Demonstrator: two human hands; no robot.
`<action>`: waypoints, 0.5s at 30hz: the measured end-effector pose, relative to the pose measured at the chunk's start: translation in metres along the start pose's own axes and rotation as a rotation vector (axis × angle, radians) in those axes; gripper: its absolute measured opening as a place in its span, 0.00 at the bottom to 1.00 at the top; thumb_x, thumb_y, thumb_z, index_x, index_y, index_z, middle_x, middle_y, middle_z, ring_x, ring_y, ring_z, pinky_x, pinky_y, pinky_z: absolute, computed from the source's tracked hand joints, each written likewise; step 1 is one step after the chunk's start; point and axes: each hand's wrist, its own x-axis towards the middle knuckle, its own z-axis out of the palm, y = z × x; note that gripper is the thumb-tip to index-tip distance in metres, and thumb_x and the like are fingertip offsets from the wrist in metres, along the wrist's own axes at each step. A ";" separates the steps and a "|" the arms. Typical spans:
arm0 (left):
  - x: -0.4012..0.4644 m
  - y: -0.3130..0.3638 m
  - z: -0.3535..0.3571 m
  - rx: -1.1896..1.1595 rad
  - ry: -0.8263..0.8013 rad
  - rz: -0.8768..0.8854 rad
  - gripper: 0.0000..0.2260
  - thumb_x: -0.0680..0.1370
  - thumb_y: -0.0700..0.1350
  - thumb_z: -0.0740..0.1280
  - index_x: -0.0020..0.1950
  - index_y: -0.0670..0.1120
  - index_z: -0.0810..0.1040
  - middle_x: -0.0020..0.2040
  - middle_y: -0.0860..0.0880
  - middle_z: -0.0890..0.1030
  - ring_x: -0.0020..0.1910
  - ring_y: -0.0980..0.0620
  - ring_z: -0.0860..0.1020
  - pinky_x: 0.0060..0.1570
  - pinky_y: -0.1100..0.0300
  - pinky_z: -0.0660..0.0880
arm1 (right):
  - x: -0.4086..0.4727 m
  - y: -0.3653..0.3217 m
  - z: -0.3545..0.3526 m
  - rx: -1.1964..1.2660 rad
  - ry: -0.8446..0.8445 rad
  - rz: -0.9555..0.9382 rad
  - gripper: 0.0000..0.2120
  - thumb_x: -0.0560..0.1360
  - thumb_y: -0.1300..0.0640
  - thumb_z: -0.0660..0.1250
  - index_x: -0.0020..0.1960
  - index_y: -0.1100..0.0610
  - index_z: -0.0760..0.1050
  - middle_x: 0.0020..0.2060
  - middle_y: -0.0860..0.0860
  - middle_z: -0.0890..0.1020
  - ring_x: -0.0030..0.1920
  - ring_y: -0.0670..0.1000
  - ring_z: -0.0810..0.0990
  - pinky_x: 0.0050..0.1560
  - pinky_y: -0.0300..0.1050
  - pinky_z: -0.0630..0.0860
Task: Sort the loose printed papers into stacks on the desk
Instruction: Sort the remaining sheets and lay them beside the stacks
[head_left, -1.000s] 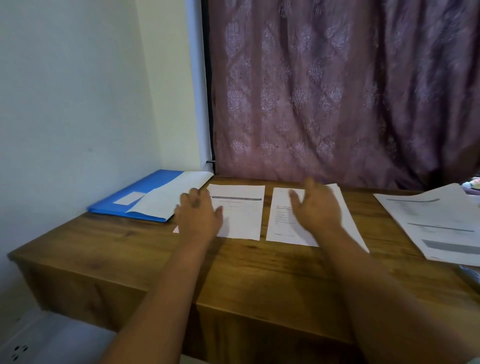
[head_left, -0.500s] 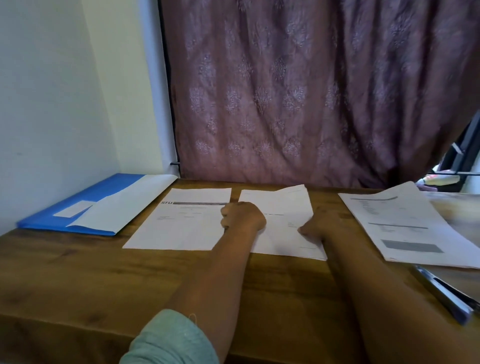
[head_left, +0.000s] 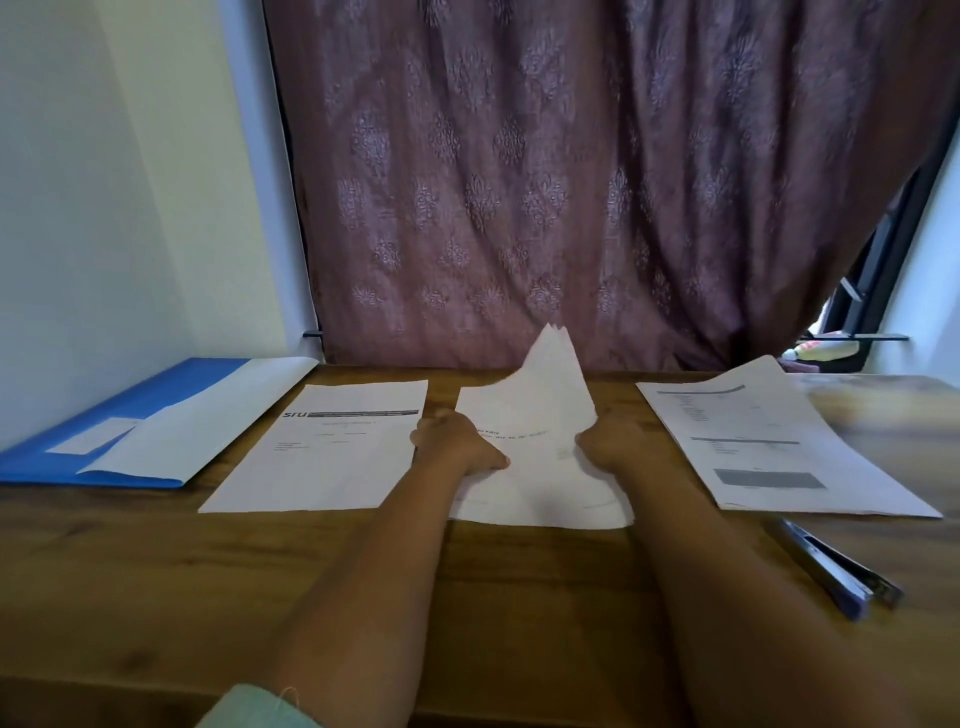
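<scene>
Three lots of printed paper lie on the wooden desk. The middle stack is gripped on both sides: my left hand holds its left edge and my right hand its right edge. Its far right corner is lifted and curls up toward the curtain, while the near edge rests on the desk. A flat stack with a dark header bar lies just left of my left hand. A larger stack of printed sheets lies to the right, apart from my right hand.
A blue folder with a white sheet over it lies at the far left by the wall. A stapler sits near the right front. A patterned curtain hangs behind the desk. The desk's front edge runs below my forearms.
My hands went from hovering open over the papers to gripping the middle stack. Its far right corner has risen higher off the desk. The view has shifted to the right.
</scene>
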 end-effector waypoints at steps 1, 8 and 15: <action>-0.003 -0.001 0.000 -0.057 0.004 -0.011 0.42 0.70 0.64 0.73 0.74 0.43 0.61 0.74 0.43 0.66 0.72 0.41 0.64 0.67 0.51 0.66 | -0.001 0.002 0.000 0.076 0.025 -0.017 0.18 0.83 0.60 0.58 0.70 0.67 0.66 0.68 0.61 0.71 0.68 0.58 0.70 0.63 0.42 0.67; -0.027 -0.008 -0.021 -0.968 0.219 0.164 0.15 0.79 0.55 0.68 0.61 0.49 0.73 0.58 0.52 0.80 0.56 0.52 0.78 0.52 0.58 0.76 | -0.032 0.019 -0.018 0.601 0.226 -0.293 0.20 0.81 0.51 0.62 0.71 0.53 0.66 0.63 0.48 0.76 0.63 0.52 0.74 0.65 0.50 0.71; -0.090 0.016 -0.046 -1.181 0.420 0.434 0.10 0.84 0.49 0.57 0.43 0.51 0.68 0.41 0.52 0.78 0.40 0.59 0.76 0.39 0.67 0.75 | -0.075 0.008 -0.054 0.626 0.543 -0.565 0.15 0.84 0.54 0.53 0.68 0.59 0.61 0.58 0.49 0.75 0.55 0.48 0.75 0.54 0.39 0.71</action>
